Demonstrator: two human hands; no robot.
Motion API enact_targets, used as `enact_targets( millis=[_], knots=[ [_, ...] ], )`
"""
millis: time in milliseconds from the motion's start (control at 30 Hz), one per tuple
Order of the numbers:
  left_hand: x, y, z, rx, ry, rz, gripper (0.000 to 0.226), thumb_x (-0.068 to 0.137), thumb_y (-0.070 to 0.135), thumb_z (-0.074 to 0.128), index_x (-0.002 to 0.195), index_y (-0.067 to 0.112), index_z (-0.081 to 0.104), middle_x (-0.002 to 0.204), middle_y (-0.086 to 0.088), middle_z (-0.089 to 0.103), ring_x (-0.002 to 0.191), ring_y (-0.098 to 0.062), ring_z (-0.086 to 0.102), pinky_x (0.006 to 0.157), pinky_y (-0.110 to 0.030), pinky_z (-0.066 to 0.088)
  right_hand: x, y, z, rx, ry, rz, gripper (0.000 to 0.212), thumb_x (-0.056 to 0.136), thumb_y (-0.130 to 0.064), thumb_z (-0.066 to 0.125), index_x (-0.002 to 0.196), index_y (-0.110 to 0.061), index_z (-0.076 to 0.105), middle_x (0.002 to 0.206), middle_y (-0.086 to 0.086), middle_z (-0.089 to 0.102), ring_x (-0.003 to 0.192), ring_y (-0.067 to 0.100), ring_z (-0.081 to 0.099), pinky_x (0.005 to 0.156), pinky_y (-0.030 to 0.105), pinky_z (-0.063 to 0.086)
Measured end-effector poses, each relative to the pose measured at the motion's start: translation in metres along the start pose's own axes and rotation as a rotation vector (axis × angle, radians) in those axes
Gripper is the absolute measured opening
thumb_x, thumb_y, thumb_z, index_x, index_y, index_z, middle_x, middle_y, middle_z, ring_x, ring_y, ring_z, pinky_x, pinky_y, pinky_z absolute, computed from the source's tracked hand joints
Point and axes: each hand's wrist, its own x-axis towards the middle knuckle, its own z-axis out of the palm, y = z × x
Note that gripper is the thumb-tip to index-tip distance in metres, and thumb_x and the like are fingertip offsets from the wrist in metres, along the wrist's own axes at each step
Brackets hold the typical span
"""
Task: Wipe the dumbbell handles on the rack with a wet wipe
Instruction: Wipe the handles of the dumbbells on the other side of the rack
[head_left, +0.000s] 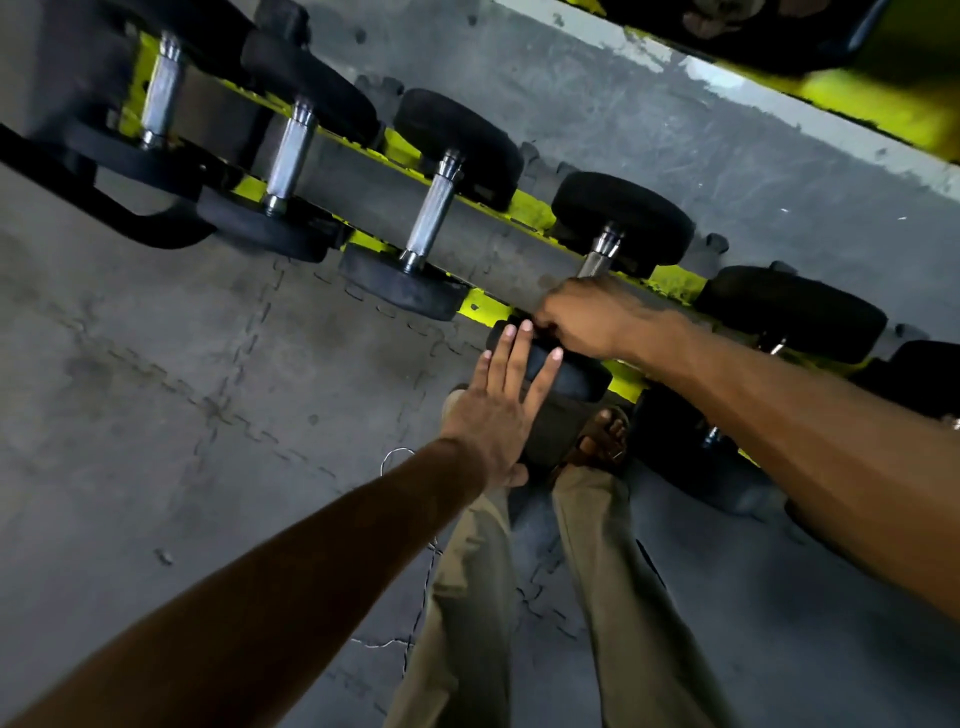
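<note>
The right hand (582, 317) is curled tight around the handle of one dumbbell (621, 223) on the rack (488, 306). No wet wipe shows. It may be tucked under the fingers, but I cannot tell from here. The left hand (498, 410) is flat and open, fingers spread, pressed against the near black end (571, 371) of that same dumbbell. It holds nothing.

The dumbbell lies across the yellow rails, one fat black end on each side. Its silver handle pokes out just past the right hand.

More dumbbells sit in a row to the left. Their handles (431, 213) are bare and shiny, with tiny bumps cut into the metal.

I think these weights are heavy and hard. They will not bend or break. But the ends are round, so one could roll if pushed. The flat left hand looks like it keeps this one from turning. The best place to hold is the middle of the handle, where the bumps help the hand not slip. The wipe would be soft, thin and wet, and the rough metal could snag it.

The grey floor (156, 389) is below.
</note>
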Motion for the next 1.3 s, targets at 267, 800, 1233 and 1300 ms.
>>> enact_targets(
  millis=[267, 800, 1233, 1300],
  knots=[
    [0.003, -0.001, 0.010, -0.027, 0.053, 0.005, 0.152, 0.077, 0.083, 0.065, 0.151, 0.000, -0.039, 0.153, -0.043, -0.037, 0.152, -0.058, -0.019, 0.128, -0.057, 0.014, -0.028, -0.011, 0.034, 0.165, 0.202, 0.324, 0.016, 0.087, -0.022, 0.059, 0.103, -0.023, 0.059, 0.097, 0.010, 0.069, 0.089, 0.035, 0.069, 0.062, 0.035, 0.044],
    [0.006, -0.006, 0.017, -0.072, 0.074, 0.059, 0.152, 0.075, 0.087, 0.061, 0.153, 0.000, -0.035, 0.153, -0.043, -0.038, 0.152, -0.058, -0.019, 0.128, -0.059, 0.013, 0.036, 0.038, 0.044, 2.572, 0.598, 0.855, 0.029, 0.098, -0.003, 0.033, 0.101, -0.001, 0.062, 0.090, 0.018, 0.067, 0.067, 0.025, 0.070, 0.063, 0.041, 0.062],
    [0.006, -0.010, 0.017, -0.074, 0.086, 0.091, 0.151, 0.076, 0.083, 0.064, 0.152, 0.000, -0.037, 0.153, -0.042, -0.040, 0.152, -0.058, -0.020, 0.129, -0.059, 0.010, 0.044, 0.025, 0.032, 2.516, 0.785, 0.955, 0.037, 0.099, -0.013, 0.026, 0.087, -0.009, 0.061, 0.069, 0.007, 0.065, 0.062, 0.019, 0.058, 0.063, 0.028, 0.043],
    [0.004, -0.011, 0.018, -0.068, 0.074, 0.097, 0.152, 0.076, 0.082, 0.065, 0.151, 0.000, -0.039, 0.152, -0.042, -0.041, 0.151, -0.057, -0.022, 0.129, -0.059, 0.009, 0.041, 0.013, 0.042, 2.333, 0.952, 1.051, 0.029, 0.099, -0.006, 0.042, 0.076, -0.012, 0.057, 0.065, 0.004, 0.059, 0.059, 0.017, 0.052, 0.056, 0.026, 0.042]
  ],
)
